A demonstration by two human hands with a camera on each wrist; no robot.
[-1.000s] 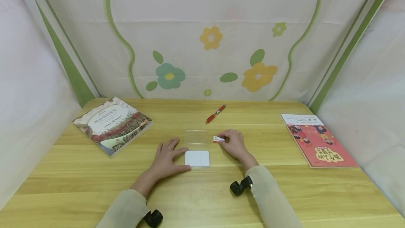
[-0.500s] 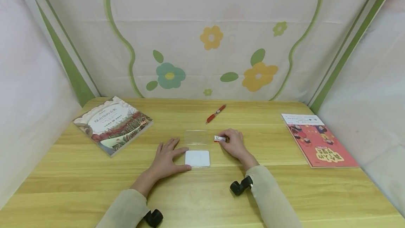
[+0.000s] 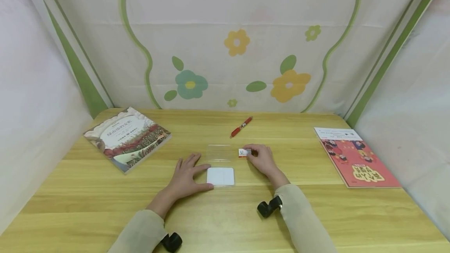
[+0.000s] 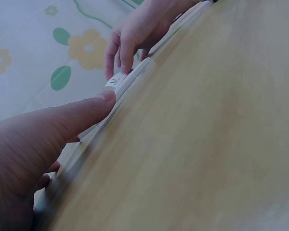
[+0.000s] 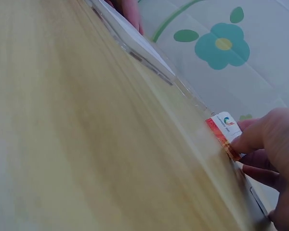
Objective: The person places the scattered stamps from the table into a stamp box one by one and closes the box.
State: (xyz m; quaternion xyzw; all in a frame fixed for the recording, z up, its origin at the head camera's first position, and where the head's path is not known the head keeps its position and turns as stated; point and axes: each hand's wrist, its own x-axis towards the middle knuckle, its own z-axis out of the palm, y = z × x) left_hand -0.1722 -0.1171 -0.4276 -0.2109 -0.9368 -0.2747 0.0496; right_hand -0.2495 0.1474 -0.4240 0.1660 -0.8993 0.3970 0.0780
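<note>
In the head view, my left hand (image 3: 186, 179) rests on the table with fingers spread. Its thumb and index finger touch the left side of a clear plastic case (image 3: 220, 186) with white cards (image 3: 220, 176) inside. The clear lid (image 3: 218, 153) lies flat just behind. To the right of the lid, my right hand (image 3: 261, 159) pinches a small card (image 3: 242, 152) between thumb and fingers. The right wrist view shows this card (image 5: 221, 126) as white with a colourful logo and a red-orange band; my fingers cover part of it.
A red pen (image 3: 241, 127) lies behind the lid. One book (image 3: 128, 139) lies at the back left, another with a red cover (image 3: 356, 159) at the right. A flowered curtain (image 3: 225, 61) hangs along the table's back edge.
The small card has turned in my right fingers, so more of its printed face shows. My left hand and the case stay in place; the head view has shifted slightly.
</note>
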